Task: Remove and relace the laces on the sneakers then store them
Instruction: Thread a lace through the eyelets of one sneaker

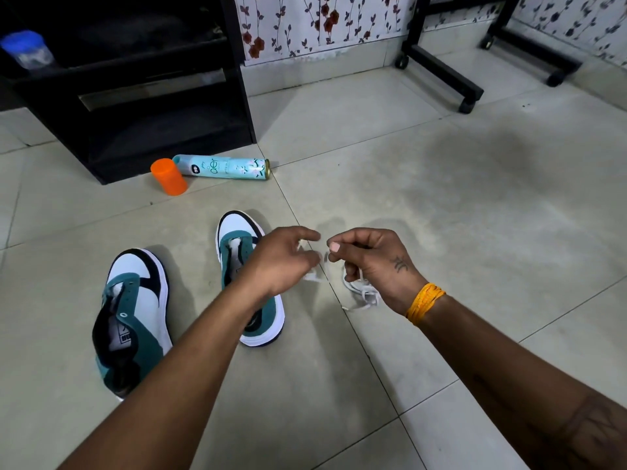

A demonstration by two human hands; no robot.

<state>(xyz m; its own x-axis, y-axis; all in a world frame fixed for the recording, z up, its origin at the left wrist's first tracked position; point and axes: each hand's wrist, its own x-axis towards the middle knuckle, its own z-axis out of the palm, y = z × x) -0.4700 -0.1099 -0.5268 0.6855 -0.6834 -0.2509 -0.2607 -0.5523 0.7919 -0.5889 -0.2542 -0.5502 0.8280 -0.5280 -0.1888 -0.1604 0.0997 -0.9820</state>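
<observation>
The right hand (pixel 368 262) is raised above the floor (pixel 441 205), fingers curled in and thumb pressed to the forefinger, pinching a white lace (pixel 364 293). The rest of that lace hangs in a loose bundle under the palm and trails down to the tiles just beneath the wrist. A yellow band (pixel 424 301) wraps that wrist, and there is a small tattoo on the back of the hand.

The left hand (pixel 281 261) is close beside it, fingertips nearly meeting the right thumb. Its fingers are bent toward a blurred bit of white lace between the two hands; I cannot tell for sure whether they actually grip it.

Under the left forearm stands one sneaker (pixel 237 245), teal and white with a dark toe rim, its toe pointing away toward the wall. Its eyelets look bare. The second sneaker (pixel 135 310) sits just to its left on the floor, nearer the person, also without a lace, its tongue loose and the opening gaping.

Farther off, near the front corner of a black shelf (pixel 135 106), an orange cap (pixel 168 176) stands on the tiles, touching or almost touching a pale blue spray can (pixel 224 167) lying on its side. A blue-lidded jar (pixel 27 50) sits on the shelf's upper level. Along the wall with flowered wallpaper (pixel 319 22), a black stand (pixel 441 69) on castors occupies the far right of the floor.
</observation>
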